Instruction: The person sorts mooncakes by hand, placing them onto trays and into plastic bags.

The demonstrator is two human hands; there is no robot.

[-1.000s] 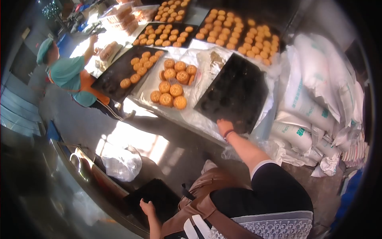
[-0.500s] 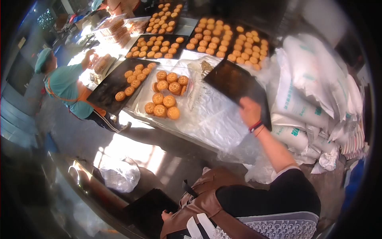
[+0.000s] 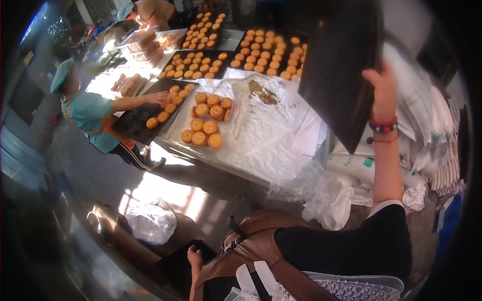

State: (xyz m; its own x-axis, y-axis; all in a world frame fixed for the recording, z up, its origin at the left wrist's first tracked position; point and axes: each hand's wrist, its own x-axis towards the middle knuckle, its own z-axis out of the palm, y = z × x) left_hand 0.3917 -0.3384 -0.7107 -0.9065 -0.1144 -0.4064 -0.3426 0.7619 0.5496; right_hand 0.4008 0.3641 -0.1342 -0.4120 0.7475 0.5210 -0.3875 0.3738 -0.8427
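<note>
My right hand grips the edge of a black baking tray, which is raised and tilted above the right end of the table. No pastries show on its visible face. Low in the view, my left hand is closed at the edge of a second dark tray, partly lost in shadow. On the plastic-covered table, golden patterned mooncakes sit in a clear plastic tray, nearer my body than the filled baking trays.
Black trays of mooncakes line the table's far side. White sacks are piled at the right. A co-worker in a teal shirt reaches over a half-filled tray; another person stands behind. A plastic bag lies below.
My right hand has lifted the black tray up and to the right, uncovering crumbs on the plastic sheet. My left hand has shifted slightly left. The co-worker's arm now reaches to the mooncakes.
</note>
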